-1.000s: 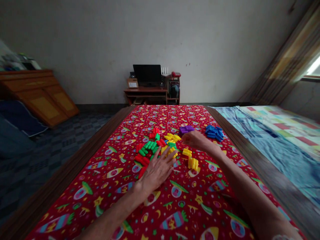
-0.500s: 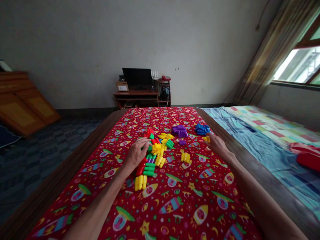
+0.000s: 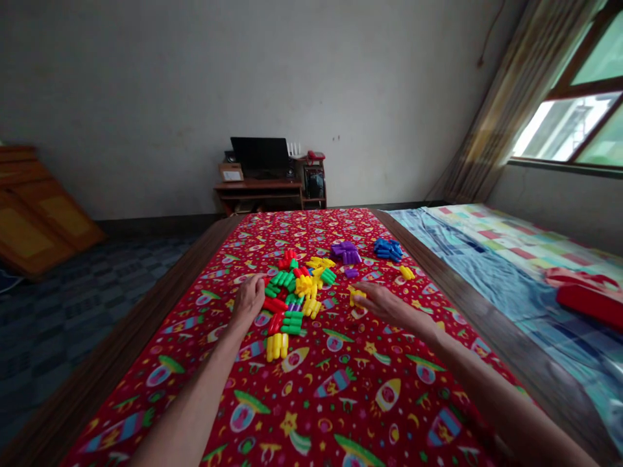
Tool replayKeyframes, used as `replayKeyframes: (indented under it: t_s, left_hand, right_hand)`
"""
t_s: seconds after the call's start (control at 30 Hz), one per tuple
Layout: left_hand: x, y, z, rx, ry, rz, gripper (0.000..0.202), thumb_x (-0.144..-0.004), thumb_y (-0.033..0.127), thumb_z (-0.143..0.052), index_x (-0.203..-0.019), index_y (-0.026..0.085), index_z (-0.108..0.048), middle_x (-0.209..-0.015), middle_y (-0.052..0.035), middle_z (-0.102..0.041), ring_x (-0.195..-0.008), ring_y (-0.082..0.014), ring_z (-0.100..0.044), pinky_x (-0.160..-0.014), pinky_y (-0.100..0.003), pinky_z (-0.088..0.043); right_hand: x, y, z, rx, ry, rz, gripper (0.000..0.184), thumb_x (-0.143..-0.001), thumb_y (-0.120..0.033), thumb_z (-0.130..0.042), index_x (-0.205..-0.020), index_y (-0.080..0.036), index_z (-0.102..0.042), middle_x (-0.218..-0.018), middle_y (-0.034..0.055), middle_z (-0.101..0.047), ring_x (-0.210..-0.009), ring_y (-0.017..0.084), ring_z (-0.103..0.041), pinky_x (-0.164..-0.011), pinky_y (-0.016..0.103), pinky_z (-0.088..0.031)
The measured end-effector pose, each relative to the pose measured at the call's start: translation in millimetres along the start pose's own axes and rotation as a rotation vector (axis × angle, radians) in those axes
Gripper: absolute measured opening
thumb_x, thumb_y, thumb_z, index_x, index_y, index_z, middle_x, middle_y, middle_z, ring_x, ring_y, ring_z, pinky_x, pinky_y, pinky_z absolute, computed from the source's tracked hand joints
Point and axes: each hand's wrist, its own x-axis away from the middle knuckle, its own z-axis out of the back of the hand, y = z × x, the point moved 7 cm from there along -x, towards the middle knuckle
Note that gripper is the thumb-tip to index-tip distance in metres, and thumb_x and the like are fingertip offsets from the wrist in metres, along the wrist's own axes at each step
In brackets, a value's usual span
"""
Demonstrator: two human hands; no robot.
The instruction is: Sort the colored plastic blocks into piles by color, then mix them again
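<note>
My right hand has its fingertips closed on a yellow plastic building block, low over the red cloth. My left hand lies at the left side of a mixed heap of blocks, its fingers curled; whatever they hold, if anything, is hidden. Beside it in the heap are red blocks, green blocks and a yellow cluster. Another yellow block sits at the heap's near end. Farther right, one yellow block lies apart.
Behind my right hand are a purple pile, a single purple block and a blue pile. The patterned red cloth covers the wooden table. A bed adjoins on the right; a computer desk stands beyond.
My right hand has left one yellow block near the blue pile and moved left and nearer, onto another yellow block. My left hand has drawn left off the heap, fingers now curled. The view has shifted slightly.
</note>
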Motion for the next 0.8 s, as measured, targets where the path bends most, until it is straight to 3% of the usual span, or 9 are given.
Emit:
replayKeyframes:
  t_s: [0.1, 0.17, 0.27, 0.37, 0.43, 0.5, 0.6, 0.7, 0.8]
  left_hand:
    - [0.0, 3.3, -4.0, -0.016, -0.023, -0.039, 0.033, -0.081, 0.027, -0.037, -0.098, 0.017, -0.064, -0.106, -0.0134, -0.07, -0.104, -0.0262, -0.064, -0.095, -0.041, -0.049]
    - [0.3, 3.6, -4.9, -0.014, -0.021, -0.05, 0.034, -0.081, 0.026, -0.037, -0.099, 0.017, -0.064, -0.107, -0.0136, -0.07, -0.104, -0.0263, -0.064, -0.095, -0.041, -0.049]
    - [0.7, 3.2, -4.6, -0.007, -0.008, -0.06, 0.034, -0.081, 0.025, -0.037, -0.099, 0.017, -0.064, -0.107, -0.0136, -0.07, -0.104, -0.0263, -0.064, -0.096, -0.041, -0.049]
    - [0.7, 3.0, -4.5, -0.001, 0.0, -0.067, 0.032, -0.081, 0.024, -0.037, -0.098, 0.018, -0.064, -0.106, -0.0122, -0.071, -0.103, -0.0254, -0.065, -0.094, -0.039, -0.049]
    - [0.4, 2.4, -5.1, -0.001, 0.001, -0.068, 0.032, -0.081, 0.024, -0.038, -0.098, 0.018, -0.064, -0.104, -0.0118, -0.071, -0.102, -0.0251, -0.065, -0.093, -0.038, -0.05]
    - [-0.1, 1.0, -6.4, -0.005, -0.006, -0.062, 0.033, -0.081, 0.025, -0.037, -0.099, 0.017, -0.064, -0.104, -0.0125, -0.071, -0.102, -0.0256, -0.065, -0.093, -0.039, -0.05]
    - [-0.8, -1.7, -8.1, -0.013, -0.019, -0.051, 0.035, -0.081, 0.025, -0.037, -0.101, 0.016, -0.064, -0.105, -0.0137, -0.071, -0.103, -0.0266, -0.065, -0.093, -0.039, -0.05]
    - [-0.7, -1.7, -8.0, -0.016, -0.023, -0.059, 0.035, -0.082, 0.025, -0.037, -0.101, 0.017, -0.065, -0.106, -0.0131, -0.071, -0.103, -0.0261, -0.065, -0.093, -0.039, -0.05]
    - [0.2, -0.6, -7.0, -0.02, -0.02, -0.06, 0.035, -0.082, 0.025, -0.037, -0.103, 0.016, -0.065, -0.105, -0.013, -0.071, -0.101, -0.0258, -0.065, -0.092, -0.039, -0.05]
  right_hand:
    - [0.6, -28.2, -25.3, 0.063, -0.081, 0.064, 0.037, -0.092, -0.033, -0.054, -0.127, -0.023, -0.059, -0.13, 0.0133, -0.058, -0.116, 0.025, -0.056, -0.096, 0.038, -0.048]
    - [-0.9, -24.4, -32.8, 0.115, -0.13, 0.04, 0.032, -0.092, -0.024, -0.051, -0.122, -0.023, -0.062, -0.127, 0.013, -0.059, -0.114, 0.024, -0.056, -0.093, 0.036, -0.048]
    - [-3.0, 13.4, -24.7, 0.202, -0.15, -0.108, 0.033, -0.091, -0.014, -0.045, -0.117, -0.021, -0.064, -0.113, 0.0123, -0.063, -0.102, 0.022, -0.058, -0.086, 0.033, -0.049]
    - [5.4, 67.2, -1.2, 0.368, -0.081, -0.302, 0.038, -0.089, -0.009, -0.042, -0.119, -0.018, -0.064, -0.12, 0.0173, -0.06, -0.11, 0.027, -0.055, -0.093, 0.041, -0.044]
    - [15.3, 95.3, 11.3, 0.442, -0.046, -0.377, 0.035, -0.089, -0.012, -0.044, -0.117, -0.017, -0.065, -0.128, 0.0201, -0.056, -0.117, 0.031, -0.051, -0.096, 0.048, -0.041]
    - [20.6, 108.8, 17.0, 0.446, -0.023, -0.371, 0.031, -0.089, -0.019, -0.046, -0.112, -0.016, -0.067, -0.128, 0.0206, -0.057, -0.12, 0.034, -0.049, -0.096, 0.051, -0.04]
    - [8.7, 96.0, 18.7, 0.361, 0.08, -0.249, 0.031, -0.089, -0.027, -0.049, -0.113, -0.018, -0.066, -0.123, 0.0182, -0.061, -0.12, 0.032, -0.05, -0.097, 0.05, -0.041]
    - [-27.0, 52.5, 7.5, 0.176, 0.155, -0.064, 0.032, -0.092, -0.026, -0.046, -0.118, -0.018, -0.063, -0.114, 0.0155, -0.065, -0.107, 0.025, -0.058, -0.093, 0.042, -0.045]
    - [-70.1, 2.3, -18.6, -0.003, 0.1, 0.061, 0.029, -0.093, -0.024, -0.048, -0.117, -0.016, -0.061, -0.103, 0.0126, -0.068, -0.093, 0.02, -0.063, -0.082, 0.031, -0.048]
